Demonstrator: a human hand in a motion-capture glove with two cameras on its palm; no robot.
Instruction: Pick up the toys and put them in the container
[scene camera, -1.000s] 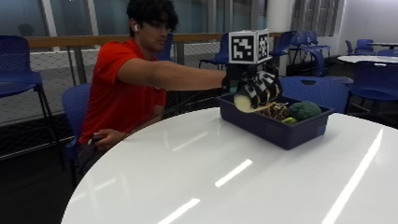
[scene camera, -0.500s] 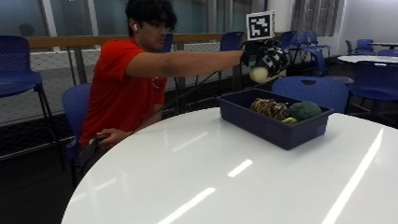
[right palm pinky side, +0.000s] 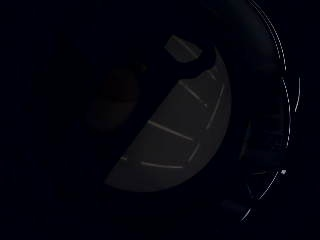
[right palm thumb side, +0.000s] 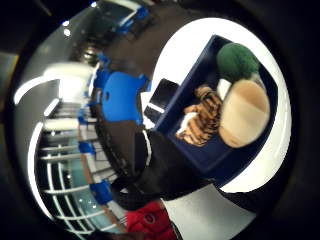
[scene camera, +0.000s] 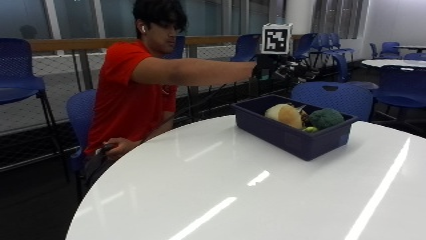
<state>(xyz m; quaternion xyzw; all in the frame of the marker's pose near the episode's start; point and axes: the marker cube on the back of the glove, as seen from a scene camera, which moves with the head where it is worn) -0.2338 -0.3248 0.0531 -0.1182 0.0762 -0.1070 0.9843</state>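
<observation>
In the outside view my gloved right hand hovers above the far end of the dark blue container with its fingers spread and nothing in them. Inside the container lie a round tan toy and a green plush toy. The thumb side palm view looks down into the container. There the tan toy lies beside a striped tiger toy and the green toy. The little finger side palm view is mostly dark.
The container stands at the far side of a round white table. A blue chair is just behind the container, and more blue chairs stand around. The person's bare hand rests low beside the table's edge.
The hand rose from the container holding the tan toy, then let it go. The toy now lies in the container, and the hand stays raised and holds nothing.
</observation>
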